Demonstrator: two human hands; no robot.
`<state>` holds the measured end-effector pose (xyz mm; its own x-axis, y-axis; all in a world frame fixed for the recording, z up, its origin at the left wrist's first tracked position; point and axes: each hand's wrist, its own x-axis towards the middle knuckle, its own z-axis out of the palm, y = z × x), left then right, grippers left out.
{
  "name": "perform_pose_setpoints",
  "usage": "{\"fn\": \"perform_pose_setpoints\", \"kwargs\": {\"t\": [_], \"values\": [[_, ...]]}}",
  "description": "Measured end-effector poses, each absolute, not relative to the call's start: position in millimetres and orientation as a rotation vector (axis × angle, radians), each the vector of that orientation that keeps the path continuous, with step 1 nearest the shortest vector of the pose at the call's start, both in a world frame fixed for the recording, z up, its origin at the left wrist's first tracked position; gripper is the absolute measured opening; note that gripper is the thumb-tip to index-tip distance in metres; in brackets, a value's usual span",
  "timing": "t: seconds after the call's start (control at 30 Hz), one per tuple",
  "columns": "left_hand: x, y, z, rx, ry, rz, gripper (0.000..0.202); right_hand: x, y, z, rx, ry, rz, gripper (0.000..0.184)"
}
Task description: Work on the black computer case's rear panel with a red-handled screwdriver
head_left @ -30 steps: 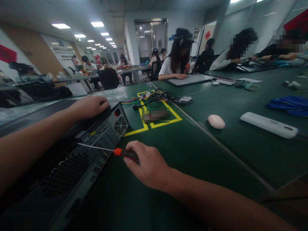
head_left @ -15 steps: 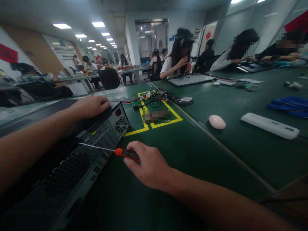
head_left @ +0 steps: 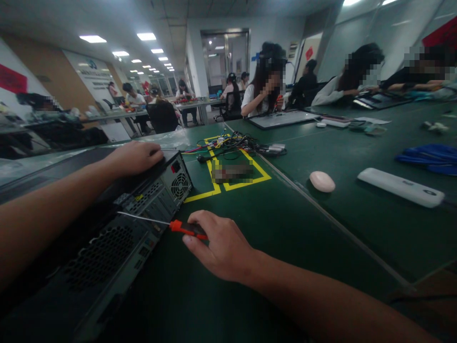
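right hand grips the thin steel screwdriver; left hand lies flat on the perforated metal case.

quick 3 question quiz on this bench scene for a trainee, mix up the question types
1. True or false: the right hand grips a screwdriver with an orange and black handle.
2. The left hand rests on: A) a cardboard box, B) the computer case, C) a stool.
3. Fill in: the tape outline on the table is ____.
Key: 1 true; 2 B; 3 yellow.
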<state>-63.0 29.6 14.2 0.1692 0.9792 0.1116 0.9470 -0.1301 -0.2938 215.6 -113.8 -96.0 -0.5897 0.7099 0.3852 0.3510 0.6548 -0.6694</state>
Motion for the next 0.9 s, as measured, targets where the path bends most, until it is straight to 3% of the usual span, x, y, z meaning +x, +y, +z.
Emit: {"fn": "perform_pose_setpoints", "kwargs": {"t": [0.67,0.9], "values": [[-62.8,29.6,13.7,-2.129,-1.843,0.169,0.051,214.3,-113.2,-97.5,-0.836,-2.209,0.691,0.024],[-62.0,28.5,14.6,-2.142,-1.866,0.143,0.05,214.3,-115.9,-96.9,-0.832,-2.211,0.739,0.033]]}}
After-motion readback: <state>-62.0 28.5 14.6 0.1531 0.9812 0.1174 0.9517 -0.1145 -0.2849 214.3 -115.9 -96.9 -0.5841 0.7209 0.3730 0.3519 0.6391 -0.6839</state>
